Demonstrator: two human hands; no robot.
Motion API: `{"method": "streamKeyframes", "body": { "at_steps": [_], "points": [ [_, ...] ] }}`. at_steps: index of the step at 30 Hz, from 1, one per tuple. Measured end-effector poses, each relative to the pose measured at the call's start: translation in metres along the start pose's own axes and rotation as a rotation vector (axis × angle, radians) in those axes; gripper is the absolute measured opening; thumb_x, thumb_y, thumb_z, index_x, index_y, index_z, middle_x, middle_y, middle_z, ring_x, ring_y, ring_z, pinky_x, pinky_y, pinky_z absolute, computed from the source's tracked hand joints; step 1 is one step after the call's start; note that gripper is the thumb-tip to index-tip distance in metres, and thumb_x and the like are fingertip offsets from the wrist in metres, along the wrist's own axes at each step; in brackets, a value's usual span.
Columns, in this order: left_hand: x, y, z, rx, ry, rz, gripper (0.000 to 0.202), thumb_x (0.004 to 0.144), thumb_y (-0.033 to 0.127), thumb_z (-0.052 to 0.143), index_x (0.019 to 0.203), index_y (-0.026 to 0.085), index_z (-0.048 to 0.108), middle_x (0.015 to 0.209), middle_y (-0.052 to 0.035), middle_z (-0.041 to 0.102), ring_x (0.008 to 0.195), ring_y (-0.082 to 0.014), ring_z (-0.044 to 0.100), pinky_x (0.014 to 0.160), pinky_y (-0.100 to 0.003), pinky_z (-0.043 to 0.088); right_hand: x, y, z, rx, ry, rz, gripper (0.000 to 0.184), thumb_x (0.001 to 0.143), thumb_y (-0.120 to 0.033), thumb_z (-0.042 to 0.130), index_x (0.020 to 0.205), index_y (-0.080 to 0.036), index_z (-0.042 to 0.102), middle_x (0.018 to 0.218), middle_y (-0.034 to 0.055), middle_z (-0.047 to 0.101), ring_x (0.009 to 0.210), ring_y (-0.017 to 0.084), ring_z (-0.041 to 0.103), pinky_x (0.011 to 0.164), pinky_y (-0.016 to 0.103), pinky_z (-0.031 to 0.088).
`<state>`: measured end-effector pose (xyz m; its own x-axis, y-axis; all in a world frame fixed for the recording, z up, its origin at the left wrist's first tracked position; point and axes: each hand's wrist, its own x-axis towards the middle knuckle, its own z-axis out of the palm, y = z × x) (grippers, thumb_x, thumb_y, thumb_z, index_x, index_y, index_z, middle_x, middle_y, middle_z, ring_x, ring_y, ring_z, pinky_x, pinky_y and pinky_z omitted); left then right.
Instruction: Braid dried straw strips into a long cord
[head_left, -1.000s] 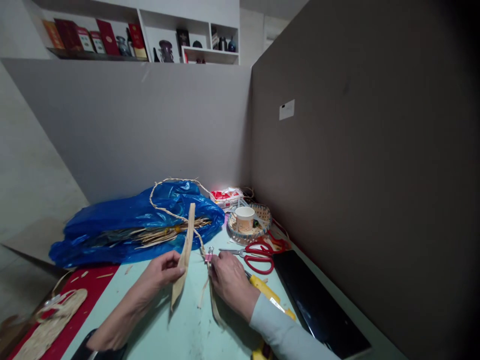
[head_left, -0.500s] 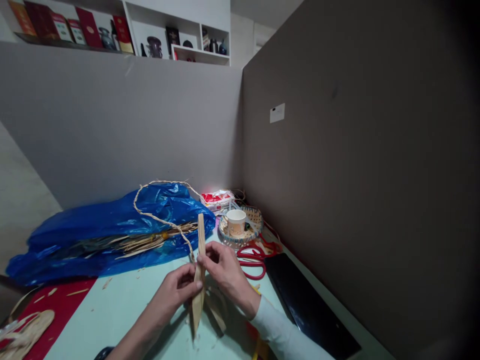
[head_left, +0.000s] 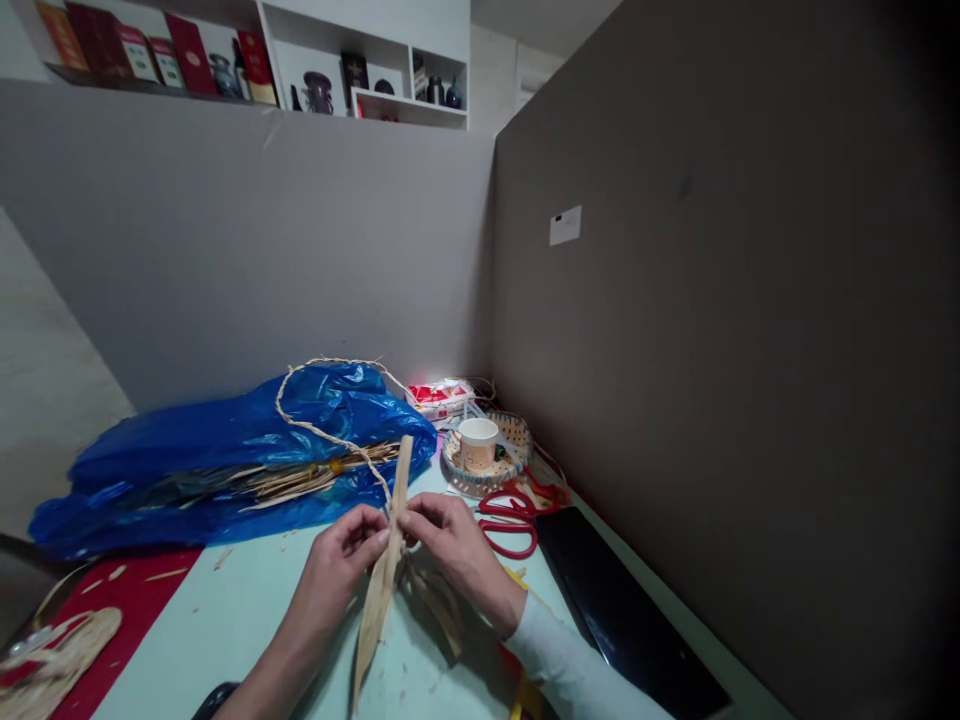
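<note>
Both my hands meet over the table at a long, pale dried leaf strip (head_left: 381,585). My left hand (head_left: 343,555) pinches its left edge between thumb and fingers. From the other side my right hand (head_left: 448,545) grips the strip slightly higher. The strip stands on a slant, its narrow top above my fingers and its wider tail hanging toward me. A thin twisted cord (head_left: 322,432) runs from my fingers up over the blue bag and loops back. More dried strips (head_left: 442,610) dangle below my right hand; how they join the cord is hidden.
A blue plastic bag (head_left: 225,420) with a bundle of dried stalks (head_left: 300,480) lies at the back left. Red-handled scissors (head_left: 510,535), a dark flat panel (head_left: 622,610) and a basket (head_left: 517,440) with a paper cup (head_left: 478,440) are to the right. A woven sandal (head_left: 82,660) lies front left.
My left hand has moved up along the strip, closer to my right hand. The strip's lower tail has swung left and spread wider. The view has shifted slightly.
</note>
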<state>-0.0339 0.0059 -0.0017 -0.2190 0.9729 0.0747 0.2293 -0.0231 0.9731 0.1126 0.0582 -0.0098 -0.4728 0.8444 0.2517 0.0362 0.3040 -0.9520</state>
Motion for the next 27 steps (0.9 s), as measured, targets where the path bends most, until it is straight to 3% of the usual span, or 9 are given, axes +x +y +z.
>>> {"method": "streamKeyframes", "body": {
  "at_steps": [4,7,11,16,22,27],
  "points": [
    [-0.005,0.002,0.005,0.053,-0.008,0.040,0.019,0.064,0.041,0.065,0.067,0.023,0.061,0.067,-0.0011,0.062,0.068,-0.0214,0.055,0.063,-0.028,0.042,0.001,0.006,0.003,0.054,-0.008,0.019,0.029,0.077,-0.039,0.066,0.086,-0.012,0.070,0.074,0.0014,0.063,0.068,0.013,0.053,0.061,0.022,0.039],
    [-0.006,0.000,0.006,0.099,0.041,0.051,0.022,0.068,0.045,0.064,0.065,0.023,0.059,0.065,0.0011,0.058,0.065,-0.0201,0.053,0.060,-0.027,0.040,0.003,0.010,0.005,0.080,-0.025,0.036,0.021,0.077,-0.030,0.062,0.082,-0.011,0.069,0.070,0.0012,0.061,0.066,0.013,0.052,0.059,0.022,0.039],
    [-0.007,-0.006,0.006,0.158,0.096,0.080,0.021,0.072,0.044,0.062,0.069,0.024,0.058,0.067,0.0027,0.057,0.066,-0.0190,0.052,0.062,-0.026,0.040,0.004,0.009,0.006,-0.017,0.059,0.084,0.011,0.071,-0.020,0.060,0.073,-0.012,0.065,0.065,0.0001,0.058,0.063,0.013,0.049,0.056,0.021,0.037],
    [-0.005,-0.007,0.002,0.082,0.141,0.039,0.022,0.070,0.044,0.064,0.070,0.023,0.059,0.066,0.0033,0.056,0.066,-0.0182,0.052,0.061,-0.026,0.040,0.006,0.007,0.004,0.031,0.093,0.106,0.012,0.066,-0.018,0.058,0.075,-0.012,0.064,0.065,-0.0005,0.058,0.063,0.013,0.047,0.056,0.021,0.036],
    [-0.001,-0.014,-0.004,-0.152,0.096,-0.150,0.029,0.063,0.046,0.070,0.071,0.021,0.058,0.062,0.0048,0.055,0.059,-0.0150,0.051,0.055,-0.024,0.040,0.005,0.008,0.002,0.299,-0.031,0.149,0.004,0.064,-0.015,0.054,0.065,-0.013,0.058,0.057,-0.0046,0.047,0.052,0.007,0.037,0.049,0.020,0.027],
    [-0.001,-0.015,0.000,-0.110,0.047,-0.142,0.034,0.070,0.054,0.063,0.073,0.023,0.051,0.052,0.0073,0.051,0.045,-0.0130,0.047,0.044,-0.021,0.034,0.000,0.005,0.003,0.533,-0.149,0.233,0.009,0.065,-0.019,0.059,0.070,-0.012,0.062,0.057,-0.0033,0.050,0.049,0.007,0.038,0.048,0.020,0.026]
  ]
}}
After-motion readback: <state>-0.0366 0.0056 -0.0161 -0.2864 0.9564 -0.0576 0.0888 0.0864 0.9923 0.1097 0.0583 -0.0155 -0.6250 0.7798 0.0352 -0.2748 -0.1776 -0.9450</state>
